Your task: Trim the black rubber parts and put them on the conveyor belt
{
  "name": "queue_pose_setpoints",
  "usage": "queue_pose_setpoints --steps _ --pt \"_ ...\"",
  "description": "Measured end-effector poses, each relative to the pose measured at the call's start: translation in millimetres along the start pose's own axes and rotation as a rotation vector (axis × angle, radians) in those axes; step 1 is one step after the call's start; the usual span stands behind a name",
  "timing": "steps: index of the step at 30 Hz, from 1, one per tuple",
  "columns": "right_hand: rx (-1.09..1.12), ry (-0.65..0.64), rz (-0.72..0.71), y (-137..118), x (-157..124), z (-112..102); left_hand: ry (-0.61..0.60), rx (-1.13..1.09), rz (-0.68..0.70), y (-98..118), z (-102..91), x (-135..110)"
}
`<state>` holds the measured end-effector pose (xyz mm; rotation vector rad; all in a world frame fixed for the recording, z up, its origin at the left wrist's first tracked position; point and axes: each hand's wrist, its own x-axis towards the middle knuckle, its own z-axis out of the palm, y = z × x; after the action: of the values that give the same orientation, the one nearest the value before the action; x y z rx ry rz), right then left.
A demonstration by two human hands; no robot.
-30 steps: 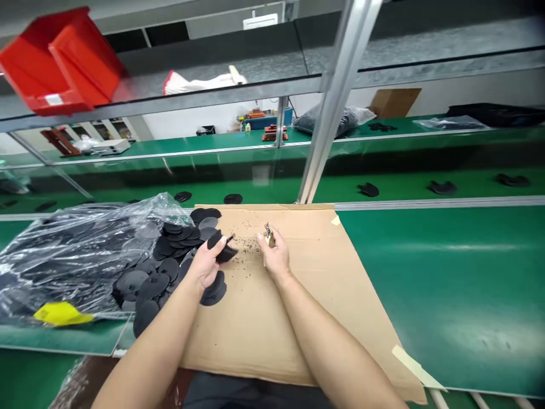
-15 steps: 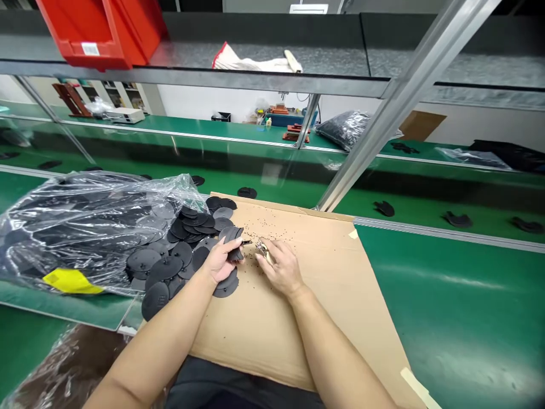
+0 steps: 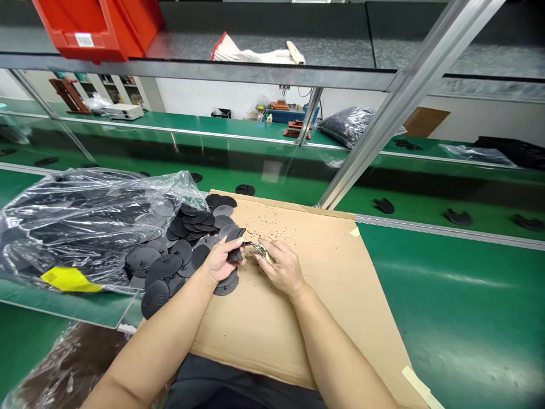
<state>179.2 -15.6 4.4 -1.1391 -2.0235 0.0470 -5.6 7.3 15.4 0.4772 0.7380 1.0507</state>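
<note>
My left hand (image 3: pixel 221 260) grips a few black plastic discs (image 3: pixel 235 244) on edge, above the cardboard. A small dark stub juts from them toward the right. In my right hand (image 3: pixel 281 267) is a pair of small metal nippers (image 3: pixel 260 249) with pale handles, fingers wrapped around them. Their jaws meet the stub at the discs' right side. Beside and under my left hand lies a heap of black discs (image 3: pixel 166 267), some with small raised nubs. Tiny dark bits (image 3: pixel 268 221) are scattered over the cardboard sheet (image 3: pixel 332 284).
A clear plastic bag (image 3: pixel 85 227) of black parts lies at the left, with a yellow label (image 3: pixel 71 279). Behind the cardboard, black pieces (image 3: pixel 457 217) sit spaced along a green belt (image 3: pixel 289 190). A slanted metal post (image 3: pixel 409 96) rises at right; a red bin (image 3: pixel 97 28) overhangs the shelf.
The nippers have moved left, from a small gap away to the stub on the discs. My left hand keeps the discs in nearly the same place. The view has shifted slightly.
</note>
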Motion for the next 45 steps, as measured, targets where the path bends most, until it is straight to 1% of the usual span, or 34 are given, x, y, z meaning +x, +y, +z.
queue_pose_setpoints --steps 5,11,14,18,22,25,28,31,33,34,38,40,43,45 --pt "0.016 -0.047 0.003 -0.3 0.4 -0.8 -0.001 -0.002 -0.003 -1.4 -1.2 -0.2" --pt "0.013 -0.126 0.057 -1.0 0.7 -2.2 -0.010 -0.027 0.012 -3.9 -3.0 0.9" --pt "0.023 -0.145 0.087 -1.6 0.6 -2.2 -0.015 -0.025 0.018 -4.6 -3.8 2.0" --pt "0.094 -0.105 0.117 -3.2 -0.6 0.6 -0.017 -0.017 0.051 -4.6 -0.7 1.9" --pt "0.145 -0.014 0.160 -3.8 -1.4 2.2 -0.058 0.056 0.086 -2.9 1.4 1.6" --pt "0.143 0.036 0.188 -3.0 -1.1 1.2 -0.015 0.079 0.125 -1.1 -0.4 3.0" --pt "0.142 0.043 0.191 -2.2 -1.0 1.0 0.026 0.027 0.168 -0.3 -1.3 4.4" --pt "0.155 0.031 0.177 -2.1 -1.5 2.3 -0.006 -0.017 0.197 0.0 0.4 3.9" --pt "0.155 0.020 0.172 -2.4 -1.7 2.9 -0.043 -0.012 0.179 0.6 1.2 3.2" --pt "0.153 0.015 0.171 -2.5 -1.7 3.0 -0.042 -0.003 0.163 0.9 1.0 3.2" --pt "0.127 -0.003 0.155 -3.6 -1.5 2.8 0.061 0.018 0.128 2.0 -2.4 5.9" --pt "0.085 -0.035 0.115 -5.1 -1.8 3.3 0.079 0.013 0.125 1.7 -3.2 7.3" --pt "0.020 -0.109 0.060 -8.2 -2.7 4.5 0.052 0.014 0.079 0.8 -1.4 6.9" --pt "-0.009 -0.157 0.054 -10.0 -3.2 5.0 0.038 0.026 0.037 0.2 0.5 5.4"
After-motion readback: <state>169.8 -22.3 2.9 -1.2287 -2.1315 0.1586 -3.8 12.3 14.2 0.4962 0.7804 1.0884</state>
